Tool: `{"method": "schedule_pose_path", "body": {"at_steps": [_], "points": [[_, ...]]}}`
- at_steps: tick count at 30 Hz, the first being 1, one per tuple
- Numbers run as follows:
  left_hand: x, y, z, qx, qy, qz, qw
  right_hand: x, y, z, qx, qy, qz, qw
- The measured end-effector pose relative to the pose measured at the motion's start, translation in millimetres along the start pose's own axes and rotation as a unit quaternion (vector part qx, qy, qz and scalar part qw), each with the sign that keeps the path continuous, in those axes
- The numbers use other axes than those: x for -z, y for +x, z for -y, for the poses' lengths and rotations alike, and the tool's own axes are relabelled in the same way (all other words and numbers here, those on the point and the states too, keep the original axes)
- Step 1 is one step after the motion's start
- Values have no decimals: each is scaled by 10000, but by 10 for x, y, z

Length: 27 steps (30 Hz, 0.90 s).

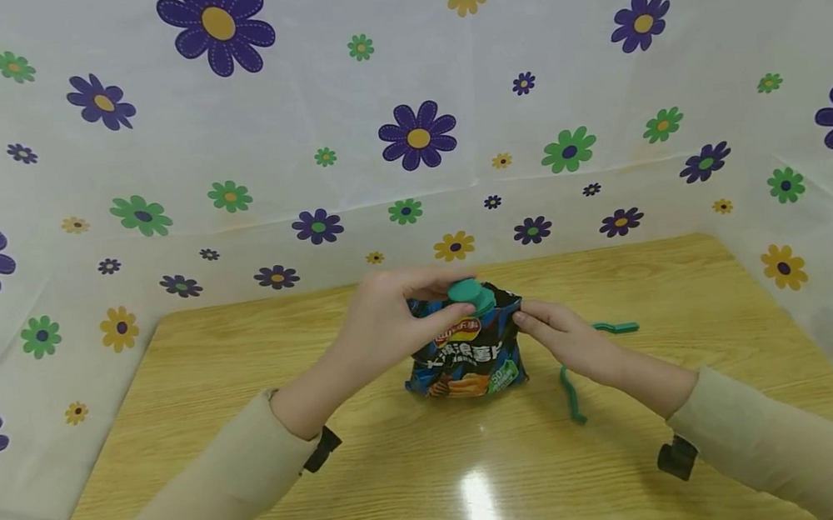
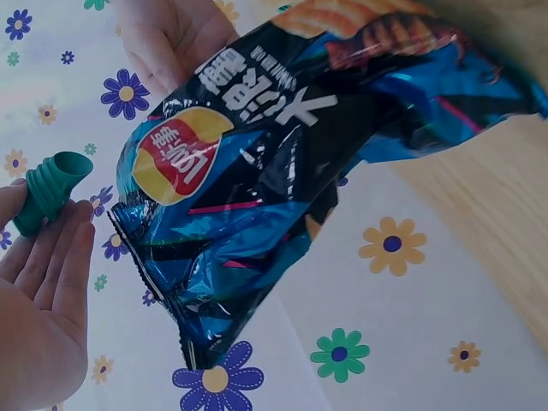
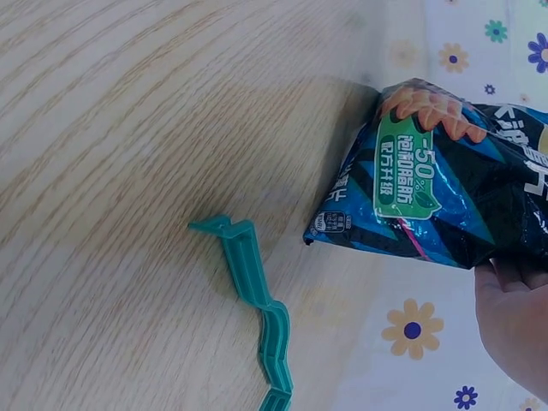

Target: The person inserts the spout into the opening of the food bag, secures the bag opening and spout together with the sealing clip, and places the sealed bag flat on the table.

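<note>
Standing on the table is a blue-and-black bag of potato chips [image 1: 463, 356], its top edge open. My left hand [image 1: 399, 312] pinches a green ribbed spout [image 1: 471, 295] between thumb and fingers, over the mouth of the bag. In the left wrist view the spout [image 2: 53, 190] shows a hollow, slanted end, apart from the bag [image 2: 248, 171]. My right hand [image 1: 562, 334] grips the bag's upper right corner, thumb at the front. The right wrist view has that hand [image 3: 514, 317] against the bag's side.
Two green strips lie on the wooden table [image 1: 318, 487] right of the bag: a wavy one [image 1: 572, 396] nearer me and another [image 1: 616, 327] behind the right wrist. Flower-printed cloth [image 1: 371, 97] rises behind the table and along both sides.
</note>
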<state>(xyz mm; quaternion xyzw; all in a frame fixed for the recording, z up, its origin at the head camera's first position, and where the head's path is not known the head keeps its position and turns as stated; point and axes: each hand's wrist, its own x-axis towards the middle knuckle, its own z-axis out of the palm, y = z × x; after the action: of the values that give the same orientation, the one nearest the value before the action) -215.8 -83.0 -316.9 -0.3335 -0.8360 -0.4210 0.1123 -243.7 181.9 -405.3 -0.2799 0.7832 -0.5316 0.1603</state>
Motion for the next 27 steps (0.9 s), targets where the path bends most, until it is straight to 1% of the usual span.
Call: {"method": "schedule_pose_path", "body": {"at_steps": [6, 11, 18, 27], "points": [[-41, 199, -5, 107, -106, 117, 9998, 8, -5, -6, 25, 22, 17, 10000], [-111, 305, 23, 184, -97, 168, 9996, 8, -5, -9, 51, 42, 6, 10000], [-227, 388, 102, 92, -77, 267, 9996, 10, -11, -10, 101, 52, 46, 9999], [-295, 437, 150, 257, 105, 530, 9982, 10, 19, -16, 120, 184, 109, 9997]]}}
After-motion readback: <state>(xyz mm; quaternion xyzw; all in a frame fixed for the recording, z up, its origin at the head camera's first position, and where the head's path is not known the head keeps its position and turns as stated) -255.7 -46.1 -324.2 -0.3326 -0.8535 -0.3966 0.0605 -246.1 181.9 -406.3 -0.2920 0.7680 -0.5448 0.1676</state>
